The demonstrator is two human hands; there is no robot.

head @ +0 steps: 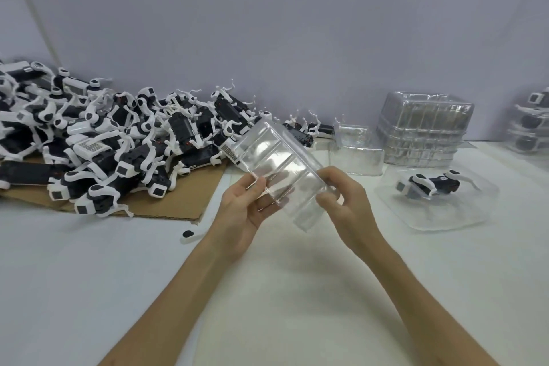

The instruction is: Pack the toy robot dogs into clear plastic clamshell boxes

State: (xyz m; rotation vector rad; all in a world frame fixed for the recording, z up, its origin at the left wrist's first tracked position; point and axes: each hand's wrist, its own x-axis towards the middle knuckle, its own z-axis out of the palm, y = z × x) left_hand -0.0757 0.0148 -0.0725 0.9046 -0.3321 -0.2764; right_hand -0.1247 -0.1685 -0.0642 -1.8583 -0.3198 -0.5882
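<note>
A white table [282, 291] fills the foreground, and both bare forearms reach forward over it. The left hand [246, 208] and right hand [347, 205] hold one empty clear clamshell box [279, 163] tilted in the air between them. The left thumb and fingers curl round its near left edge, and the right thumb and fingers pinch its near right corner.

Left of the left wrist, one small black-and-white loose part [188, 235] lies on the table. Beyond it, one flat sheet of brown cardboard [166, 205] carries a heap of toy robot dogs [104, 134], black and white, tangled and too many to count.

To the right, one toy dog [427, 184] lies in an open clamshell [439, 217] resting flat on the table. Behind the held box stands one more empty clear shell [356, 151], and just beside it a stack of nested clamshells [421, 134]; their number cannot be told. At the far right edge sit stacked boxes with dogs inside [531, 125], blurred.

A plain pale lilac-grey wall [267, 24] closes the table's far side.
</note>
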